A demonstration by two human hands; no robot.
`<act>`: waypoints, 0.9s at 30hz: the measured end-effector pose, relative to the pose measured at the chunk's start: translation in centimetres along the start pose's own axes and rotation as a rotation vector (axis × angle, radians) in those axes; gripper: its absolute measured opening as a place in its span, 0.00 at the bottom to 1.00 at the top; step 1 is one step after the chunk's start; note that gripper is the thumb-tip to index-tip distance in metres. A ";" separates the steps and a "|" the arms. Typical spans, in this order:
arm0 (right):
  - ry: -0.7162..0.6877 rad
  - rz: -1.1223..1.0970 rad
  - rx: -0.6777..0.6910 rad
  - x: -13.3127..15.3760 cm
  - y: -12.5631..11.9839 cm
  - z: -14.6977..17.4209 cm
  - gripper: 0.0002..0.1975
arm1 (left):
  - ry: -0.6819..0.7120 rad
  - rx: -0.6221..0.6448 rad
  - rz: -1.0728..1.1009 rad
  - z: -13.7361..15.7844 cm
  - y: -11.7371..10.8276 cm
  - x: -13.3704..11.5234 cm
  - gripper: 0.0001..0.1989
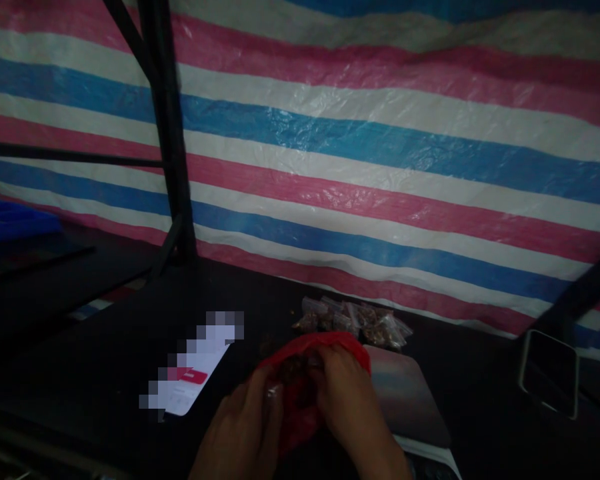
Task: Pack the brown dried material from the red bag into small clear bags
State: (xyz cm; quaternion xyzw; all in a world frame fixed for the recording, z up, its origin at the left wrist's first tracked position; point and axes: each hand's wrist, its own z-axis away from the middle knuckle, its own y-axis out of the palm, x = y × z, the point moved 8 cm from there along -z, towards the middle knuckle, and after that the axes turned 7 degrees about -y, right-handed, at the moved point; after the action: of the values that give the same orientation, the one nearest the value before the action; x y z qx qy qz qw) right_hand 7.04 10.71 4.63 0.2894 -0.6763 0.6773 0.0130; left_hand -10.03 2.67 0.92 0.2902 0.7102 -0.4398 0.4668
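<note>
A red plastic bag [300,427] lies open in front of me on the dark table, with small dark brown pieces [294,368] in its mouth. My left hand [245,420] is closed at the bag's left side; a shiny clear bit, perhaps plastic, shows by its fingers. From the right, my right hand [347,387] reaches over the rim, its curled fingertips inside the bag among the pieces. What those fingertips pinch is hidden in shadow. Just behind the red bag, several small clear zip bags [375,323] with brown contents lie in a pile.
A flat scale-like device [410,393] with a metal plate sits right of the red bag. One lit phone [195,377] lies at left, and another phone [550,373], dark-screened, at right. Behind the table [230,287] hangs a striped sheet [380,153], near a black post [173,133].
</note>
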 end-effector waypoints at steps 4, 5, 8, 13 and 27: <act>-0.026 -0.001 -0.007 0.3 -0.3 -0.1 0.29 | 0.063 -0.039 -0.367 -0.8 0.8 -1.0 0.15; -0.030 -0.002 -0.013 0.3 -0.4 -0.1 0.30 | 0.082 -0.095 -0.383 -0.9 0.6 -1.6 0.14; -0.019 0.015 -0.015 0.1 -0.7 0.0 0.31 | 0.105 -0.242 -0.336 -1.1 0.4 -3.1 0.12; -0.089 -0.128 0.000 0.2 -0.6 0.2 0.27 | -0.076 -0.169 -0.145 -1.7 2.1 -2.0 0.11; -0.041 -0.086 0.019 -0.1 -0.1 0.1 0.32 | -0.172 -0.138 0.375 -2.9 1.5 -1.9 0.22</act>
State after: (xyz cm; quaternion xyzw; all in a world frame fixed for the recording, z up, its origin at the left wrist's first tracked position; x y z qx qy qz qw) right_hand 7.22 10.62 4.72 0.3324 -0.6568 0.6764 0.0255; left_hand -9.20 5.98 2.67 0.3459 0.6300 -0.3187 0.6179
